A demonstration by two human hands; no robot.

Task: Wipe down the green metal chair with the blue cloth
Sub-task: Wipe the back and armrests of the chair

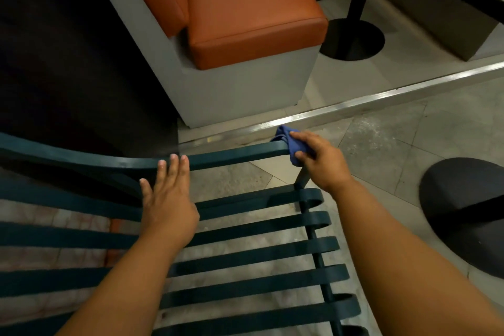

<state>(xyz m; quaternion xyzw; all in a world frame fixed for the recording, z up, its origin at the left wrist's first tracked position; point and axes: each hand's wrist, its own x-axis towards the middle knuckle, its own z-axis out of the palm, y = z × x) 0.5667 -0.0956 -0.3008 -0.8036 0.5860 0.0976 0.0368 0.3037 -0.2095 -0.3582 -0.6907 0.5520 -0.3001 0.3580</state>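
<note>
The green metal chair (245,259) fills the lower half of the view, its slatted seat below me and its curved top rail running across the middle. My right hand (319,161) grips the bunched blue cloth (293,146) and presses it around the right end of that top rail. My left hand (167,194) is flat, fingers together and stretched out, fingertips resting on the rail near its middle. It holds nothing.
An orange-cushioned bench (245,8) on a grey base stands just beyond the chair. Black round table bases (351,38) (463,215) sit on the tiled floor at the back right and right. A metal floor strip (381,95) crosses diagonally behind the chair.
</note>
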